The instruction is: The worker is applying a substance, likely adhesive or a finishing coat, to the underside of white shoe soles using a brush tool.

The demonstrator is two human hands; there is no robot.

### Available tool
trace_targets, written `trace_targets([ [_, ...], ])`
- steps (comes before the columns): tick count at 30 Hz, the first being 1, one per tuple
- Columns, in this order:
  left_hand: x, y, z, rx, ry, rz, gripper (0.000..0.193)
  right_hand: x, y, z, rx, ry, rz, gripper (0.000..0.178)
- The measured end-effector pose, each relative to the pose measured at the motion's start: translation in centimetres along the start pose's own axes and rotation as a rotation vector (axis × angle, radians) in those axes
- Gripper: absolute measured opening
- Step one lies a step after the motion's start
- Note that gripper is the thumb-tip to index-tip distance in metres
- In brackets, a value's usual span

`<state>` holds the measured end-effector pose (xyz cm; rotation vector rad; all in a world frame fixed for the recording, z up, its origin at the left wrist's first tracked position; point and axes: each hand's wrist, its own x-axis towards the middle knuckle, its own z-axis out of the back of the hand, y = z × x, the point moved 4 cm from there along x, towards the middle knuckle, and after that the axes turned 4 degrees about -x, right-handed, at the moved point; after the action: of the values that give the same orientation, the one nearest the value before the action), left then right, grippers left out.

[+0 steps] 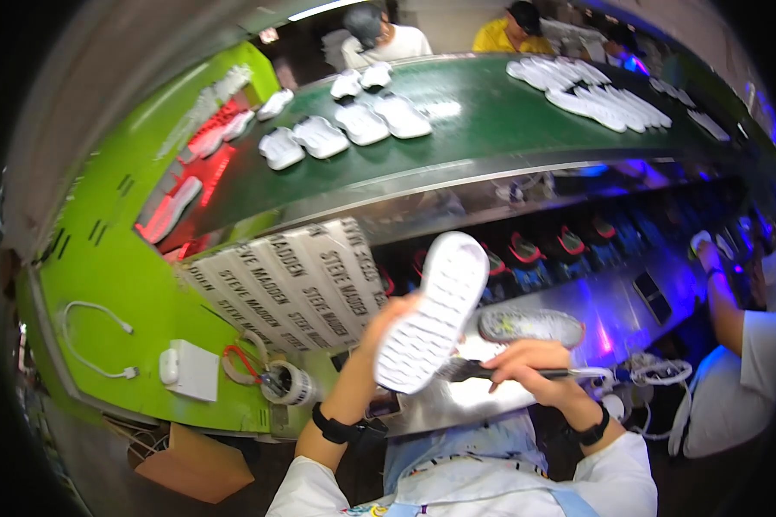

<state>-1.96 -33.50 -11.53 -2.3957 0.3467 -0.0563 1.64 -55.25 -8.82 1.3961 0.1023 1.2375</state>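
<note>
My left hand (pixel 391 320) is wrapped around the side of a white shoe sole (pixel 435 306), held up and tilted with its wavy-grooved face showing. In my right hand (pixel 533 366) is a brush (pixel 470 370) with a dark handle, gripped between thumb and fingers. Its bristles are close to the lower right edge of the sole; whether they touch it I cannot tell. Behind my right hand, a greyish shoe sole with yellow-green marks (pixel 530 327) lies on the shiny metal bench (pixel 414 415).
Across the bench runs a green conveyor belt (pixel 466 95) carrying several white soles (pixel 364 123). At left, the green table (pixel 103 267) holds a white box (pixel 191 370), a cable (pixel 67 336) and a round tub (pixel 295 386). Dark shoes (pixel 526 250) line a shelf. A co-worker's arm (pixel 726 302) is at right.
</note>
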Motion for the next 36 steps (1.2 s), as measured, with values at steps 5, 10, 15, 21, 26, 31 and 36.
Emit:
trace_targets([
  [5, -5.4, -17.4, 3.8, -0.497, 0.1, -0.611, 0.043, -1.7, -1.0, 2.3, 0.375, -0.386, -0.055, 0.03],
  [10, -1.4, -30.3, 4.4, 1.166, -1.104, -0.662, 0.045, -2.0, -1.9, 0.8, 0.427, -0.408, -0.116, 0.01],
  [15, -1.7, -37.4, 12.1, 1.498, -1.237, -0.207, 0.048, -1.8, -1.7, -0.1, 0.485, -0.442, -0.222, 0.022],
  [21, -2.6, -28.3, 2.7, 0.675, -0.915, -0.743, 0.036, -3.7, -4.6, 2.4, 0.495, -0.628, -0.444, 0.022],
  [26, -1.7, -32.6, 5.1, 1.531, -1.306, -0.094, 0.061, -1.1, -4.8, -0.1, 0.769, -0.599, -0.499, 0.024],
  [31, -2.7, -34.8, 10.4, 1.251, -1.222, -0.446, 0.028, -1.8, -5.5, -2.2, 1.02, -0.668, -0.709, 0.033],
  [36, -5.2, -21.5, -1.0, 0.625, -0.662, -0.821, 0.031, -4.7, -8.3, 0.6, 1.036, -0.773, -0.752, 0.032],
])
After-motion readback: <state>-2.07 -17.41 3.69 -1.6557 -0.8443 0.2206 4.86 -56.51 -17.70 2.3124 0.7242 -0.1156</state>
